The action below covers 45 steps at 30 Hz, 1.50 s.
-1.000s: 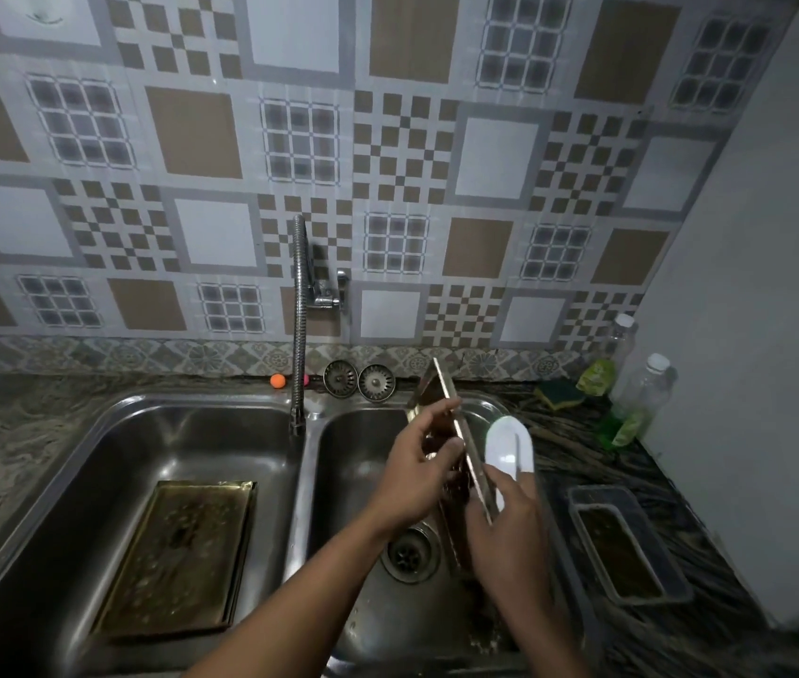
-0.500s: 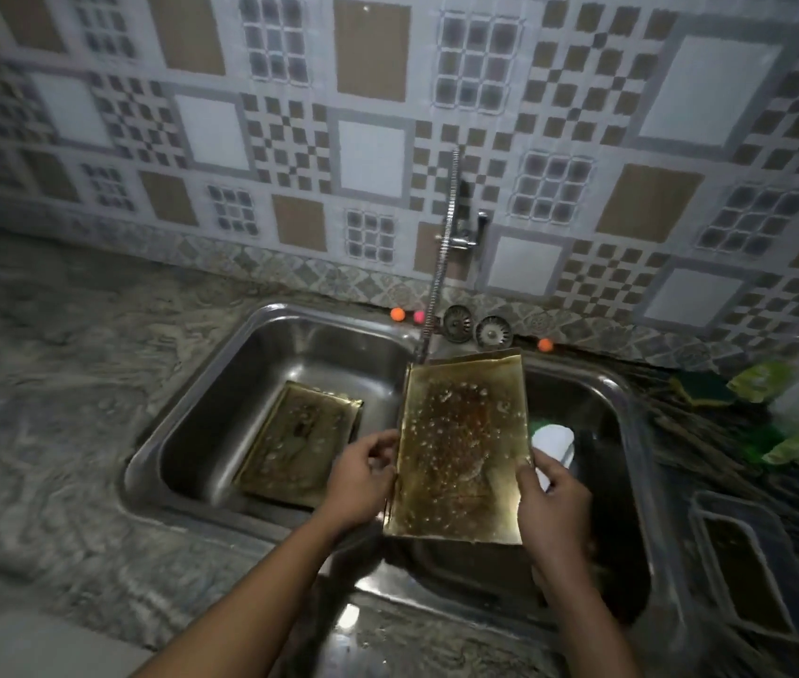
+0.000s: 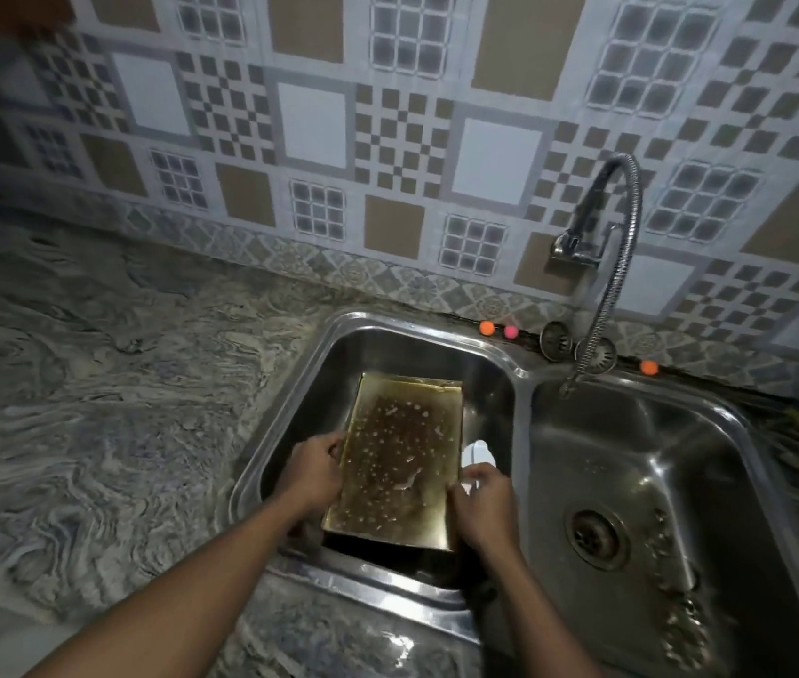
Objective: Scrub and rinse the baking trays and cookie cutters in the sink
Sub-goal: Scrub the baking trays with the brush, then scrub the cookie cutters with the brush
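The gold rectangular metal baking tray (image 3: 397,462) shifts from right to left steel basin (image 3: 388,354); fingers of our left hand (image 3: 317,469) and right hand (image 3: 483,501) clamp its edges; residue remains.

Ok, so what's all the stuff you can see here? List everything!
baking tray: one, gold-brown, white-flecked, over the left basin
white object: one, white, partly hidden beside the tray's right edge
sink: one, silver, two basins, centre and right
tap: one, silver, above the right basin
drain: one, dark, right basin
strainers: two, silver, back rim by the tap
small balls: three, two orange and one pink, back rim
counter: one, grey marbled, left of the sink
wall tiles: many, white and brown, behind the sink
left hand: one, grips the tray's left edge
right hand: one, grips the tray's right edge
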Tool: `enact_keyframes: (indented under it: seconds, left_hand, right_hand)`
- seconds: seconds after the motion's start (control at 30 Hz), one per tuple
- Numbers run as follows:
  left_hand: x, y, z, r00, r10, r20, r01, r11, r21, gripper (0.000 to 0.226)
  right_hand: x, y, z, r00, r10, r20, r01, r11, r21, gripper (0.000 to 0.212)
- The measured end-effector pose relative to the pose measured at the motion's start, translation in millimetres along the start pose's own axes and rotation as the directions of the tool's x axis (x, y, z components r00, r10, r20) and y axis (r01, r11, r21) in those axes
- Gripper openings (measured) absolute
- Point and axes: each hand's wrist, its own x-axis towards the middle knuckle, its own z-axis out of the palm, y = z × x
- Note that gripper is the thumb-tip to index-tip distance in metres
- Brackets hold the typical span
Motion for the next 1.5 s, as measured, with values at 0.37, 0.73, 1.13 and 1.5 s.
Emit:
enact_keyframes:
  seconds: [0.37,0.73,1.13,1.5]
  left_hand:
    - [76,-82,47,0.971,-0.105,0.216,0.067,0.982,0.178,0.047]
    - [82,-83,56,0.949,-0.002,0.315,-0.008,0.999,0.031,0.053]
    - [46,24,64,0.975,0.088,0.204,-0.104,0.992,0.066,0.046]
    - [-23,187,182,0.861,0.369,0.35,-0.391,0.92,-0.01,0.049]
  right_hand:
    - [38,31,72,0.894,0.449,-0.003,-0.449,0.894,-0.02,0.032]
    - [54,50,80,0.942,0.282,0.184,-0.246,0.949,-0.197,0.039]
    - [31,5,-13,0.972,-0.084,-0.219,0.126,0.975,0.184,0.042]
    - [16,76,-200,0.882,-0.087,-0.464,0.169,0.976,0.138,0.043]
